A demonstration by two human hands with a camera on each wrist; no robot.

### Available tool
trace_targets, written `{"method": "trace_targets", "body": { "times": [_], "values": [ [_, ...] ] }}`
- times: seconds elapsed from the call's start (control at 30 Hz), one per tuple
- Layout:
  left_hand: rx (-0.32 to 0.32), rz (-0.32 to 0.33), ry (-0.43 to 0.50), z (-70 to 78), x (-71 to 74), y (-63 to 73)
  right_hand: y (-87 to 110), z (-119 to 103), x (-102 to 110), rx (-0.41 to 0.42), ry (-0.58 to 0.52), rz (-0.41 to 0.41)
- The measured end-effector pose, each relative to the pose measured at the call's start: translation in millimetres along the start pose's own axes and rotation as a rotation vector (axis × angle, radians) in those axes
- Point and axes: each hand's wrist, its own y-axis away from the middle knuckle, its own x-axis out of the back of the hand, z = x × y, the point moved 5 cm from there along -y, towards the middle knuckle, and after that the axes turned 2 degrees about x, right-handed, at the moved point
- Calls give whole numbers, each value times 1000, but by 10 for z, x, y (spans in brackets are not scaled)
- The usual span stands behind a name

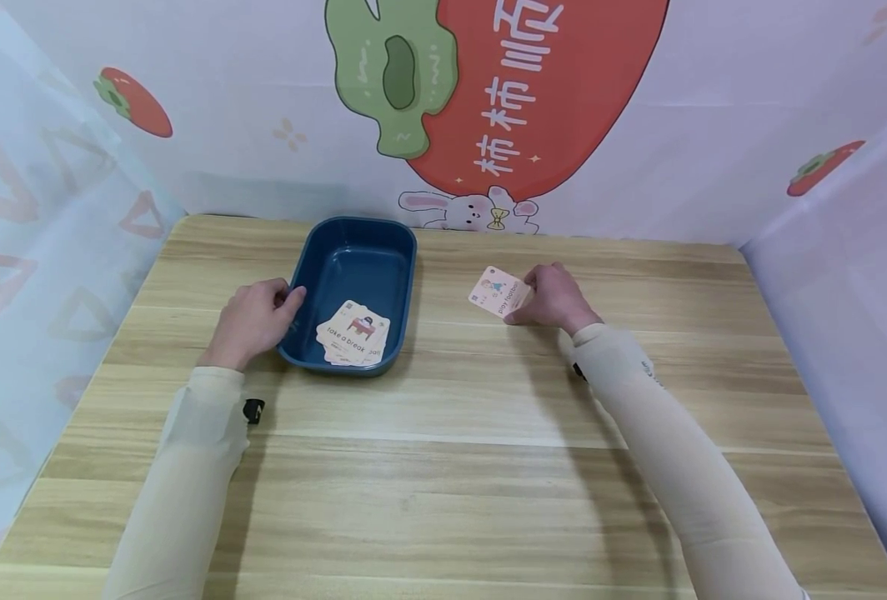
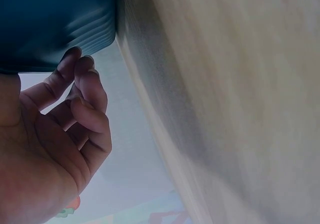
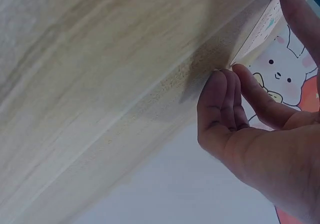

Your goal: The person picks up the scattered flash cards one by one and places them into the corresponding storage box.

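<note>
A dark blue rectangular bin (image 1: 361, 267) stands left of the table's middle at the back. My left hand (image 1: 252, 323) grips its left side, thumb over the rim; in the left wrist view the fingers (image 2: 92, 91) curl against the outer wall of the bin (image 2: 45, 23). Several overlapping picture cards (image 1: 355, 332) lie in its near end, the top one reading "take a break". To the right of the bin, my right hand (image 1: 556, 298) holds a pale pink "play football" card (image 1: 494, 290) by its edges. The right wrist view shows this card (image 3: 262, 26) edge-on, close over the tabletop.
The light wood table (image 1: 413, 500) reaches back to a printed cloth backdrop (image 1: 248, 117) with persimmons and a rabbit. Cloth walls also rise along its left and right sides. A small black piece (image 1: 253, 411) shows at my left wrist.
</note>
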Motion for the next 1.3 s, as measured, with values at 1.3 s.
{"method": "trace_targets", "body": {
  "times": [1.3],
  "values": [
    [1, 2, 11, -7, 5, -3, -76, 60, 0, -81, -67, -93]
  ]
}}
